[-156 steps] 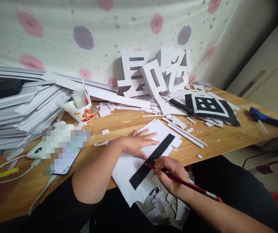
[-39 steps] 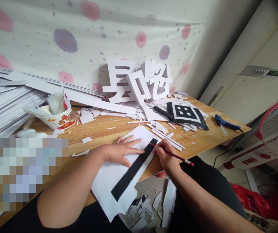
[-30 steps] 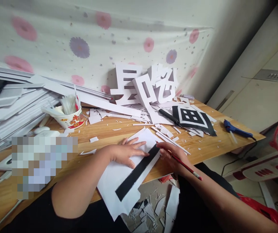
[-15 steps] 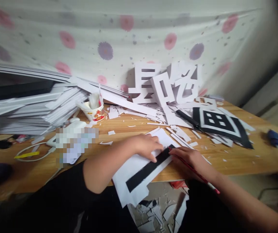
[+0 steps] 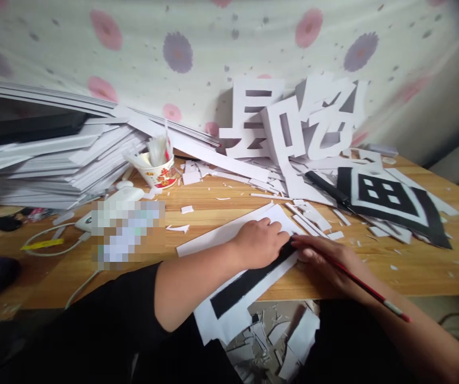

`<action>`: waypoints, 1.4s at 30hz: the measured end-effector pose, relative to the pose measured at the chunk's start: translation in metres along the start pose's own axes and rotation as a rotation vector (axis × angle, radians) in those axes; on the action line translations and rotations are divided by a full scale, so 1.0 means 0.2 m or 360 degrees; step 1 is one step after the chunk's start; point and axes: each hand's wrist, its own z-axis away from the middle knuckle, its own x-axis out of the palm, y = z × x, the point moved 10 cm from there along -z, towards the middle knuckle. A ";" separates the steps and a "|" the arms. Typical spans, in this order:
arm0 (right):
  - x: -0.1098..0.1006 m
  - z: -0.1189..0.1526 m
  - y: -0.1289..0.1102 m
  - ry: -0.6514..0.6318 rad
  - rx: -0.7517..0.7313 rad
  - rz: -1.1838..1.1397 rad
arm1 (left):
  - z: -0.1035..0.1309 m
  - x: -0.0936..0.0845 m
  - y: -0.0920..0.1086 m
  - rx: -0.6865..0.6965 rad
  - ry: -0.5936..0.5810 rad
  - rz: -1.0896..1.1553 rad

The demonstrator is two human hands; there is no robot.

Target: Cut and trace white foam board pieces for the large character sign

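Note:
A white foam-board sheet (image 5: 249,314) lies at the table's front edge, its lower end jutting past it. Along it runs a straight black strip (image 5: 233,290), slanting up to the right. My left hand (image 5: 261,242) presses on the strip's upper part with its fingers curled together, hiding that stretch. At the strip's top end is my right hand (image 5: 329,261), closed around a slim red pencil (image 5: 369,290) whose rear end points back over the forearm. The fingers cover the pencil's tip.
White cut-out characters (image 5: 257,117) lean by the floral curtain. Stacked white boards (image 5: 53,176) fill the left, near a paper cup (image 5: 159,170) and a white power bank with cable (image 5: 117,202). A black cutter (image 5: 325,189) and black-and-white panel (image 5: 421,213) lie right among scraps.
My left hand has gone from spread fingers to curled ones, further up the strip. My right hand still holds the pencil at the strip's top end. The view has shifted somewhat.

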 end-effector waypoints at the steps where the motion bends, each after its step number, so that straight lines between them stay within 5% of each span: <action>1: -0.04 -0.01 0.03 0.0059 0.0058 -0.0151 | 0.00 0.00 0.00 -0.0003 0.0010 -0.0005; 5: -0.20 -0.10 0.15 0.0329 0.0252 -0.0606 | -0.01 0.00 -0.01 -0.0075 0.0041 -0.0046; 10: -0.16 -0.18 0.25 0.0410 0.0404 -0.0821 | -0.03 0.01 -0.01 -0.0072 0.0025 -0.0053; 16: -0.08 -0.19 0.29 0.0338 0.0451 -0.0738 | -0.03 0.02 -0.02 -0.0101 0.0041 -0.0068; 42: -0.10 -0.20 0.26 0.0274 0.0491 -0.0509 | -0.04 0.05 -0.04 -0.0165 -0.0006 -0.0055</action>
